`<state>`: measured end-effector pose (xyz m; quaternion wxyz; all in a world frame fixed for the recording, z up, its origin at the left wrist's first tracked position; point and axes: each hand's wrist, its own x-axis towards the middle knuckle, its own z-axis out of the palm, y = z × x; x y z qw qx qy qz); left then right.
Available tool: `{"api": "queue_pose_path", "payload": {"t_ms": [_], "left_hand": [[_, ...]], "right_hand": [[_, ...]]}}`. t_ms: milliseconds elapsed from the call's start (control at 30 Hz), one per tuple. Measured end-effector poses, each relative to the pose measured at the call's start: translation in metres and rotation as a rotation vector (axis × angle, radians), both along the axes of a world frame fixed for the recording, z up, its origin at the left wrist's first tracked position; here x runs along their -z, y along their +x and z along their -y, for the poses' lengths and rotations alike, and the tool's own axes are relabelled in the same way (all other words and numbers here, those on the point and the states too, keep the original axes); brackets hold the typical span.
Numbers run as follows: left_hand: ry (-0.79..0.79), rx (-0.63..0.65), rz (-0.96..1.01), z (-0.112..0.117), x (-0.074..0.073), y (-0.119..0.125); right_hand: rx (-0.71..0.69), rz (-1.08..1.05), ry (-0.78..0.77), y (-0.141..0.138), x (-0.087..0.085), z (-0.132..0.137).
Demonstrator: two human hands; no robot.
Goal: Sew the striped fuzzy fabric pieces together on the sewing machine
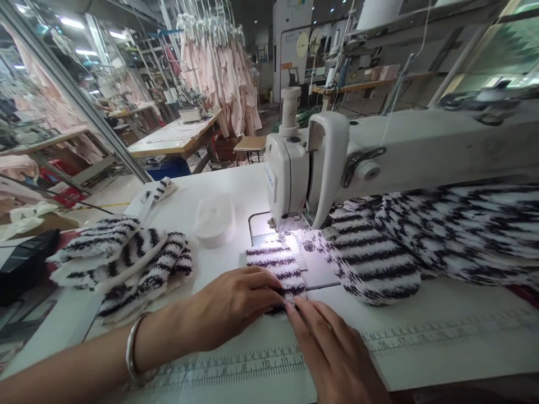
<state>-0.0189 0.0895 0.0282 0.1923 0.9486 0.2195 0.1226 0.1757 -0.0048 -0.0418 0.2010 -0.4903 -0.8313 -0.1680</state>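
Striped black-and-white fleece piece (275, 264) under sewing machine (303, 168) needle, left hand (231, 306) fingers flat pressing its near edge, right hand (332, 348) fingertips touching same edge, stacked striped pieces (122, 261) far left.

black-and-white striped fabric piece (275, 264), white sewing machine (295, 168)

Left hand (236, 303) hides the striped piece's (275, 264) near edge; needle too small to tell
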Motion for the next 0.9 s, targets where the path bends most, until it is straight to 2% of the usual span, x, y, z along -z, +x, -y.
{"api": "queue_pose_path", "payload": {"t_ms": [100, 300, 533, 667, 900], "left_hand": [[0.010, -0.013, -0.005, -0.004, 0.002, 0.001], [-0.010, -0.038, 0.009, -0.021, 0.004, -0.001], [0.020, -0.057, 0.068, -0.041, 0.011, -0.004], [0.085, -0.072, 0.080, -0.047, 0.013, -0.002], [0.146, -0.195, -0.019, -0.043, 0.017, 0.006]], "right_hand": [[0.011, 0.011, 0.004, -0.001, 0.002, -0.006], [0.044, -0.002, -0.007, -0.004, -0.004, -0.026], [0.034, -0.178, -0.050, -0.012, -0.005, -0.049], [0.020, -0.280, -0.067, -0.007, -0.005, -0.061], [0.020, -0.231, -0.249, 0.010, -0.032, -0.083]]}}
